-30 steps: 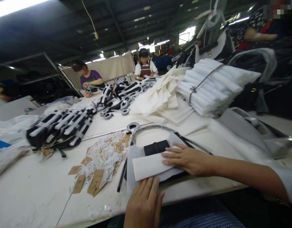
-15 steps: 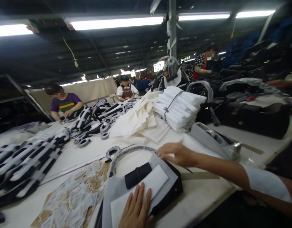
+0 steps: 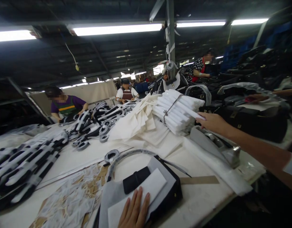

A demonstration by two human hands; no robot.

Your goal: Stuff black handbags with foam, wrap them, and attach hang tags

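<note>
My left hand lies flat, fingers stretched, on a white padding sheet. That sheet rests over grey-white tissue on a black handbag, whose wrapped handle arches away from me. A black strap tab lies beside the sheet, and a thin dark strap extends from the bag's upper corner. Over to the right, my right hand is closed on the end of a white padding sheet at the side of a tied bundle.
A grey tape dispenser and a clear plastic roll lie beneath my right forearm. White tags are heaped at left, with wrapped handles beyond. Black bags stand at right. Several people work around the tables.
My right hand has moved from the bag's upper corner, up and right to the tied bundle, and closed on a padding sheet. My left hand stays flat on the bag's sheet.
</note>
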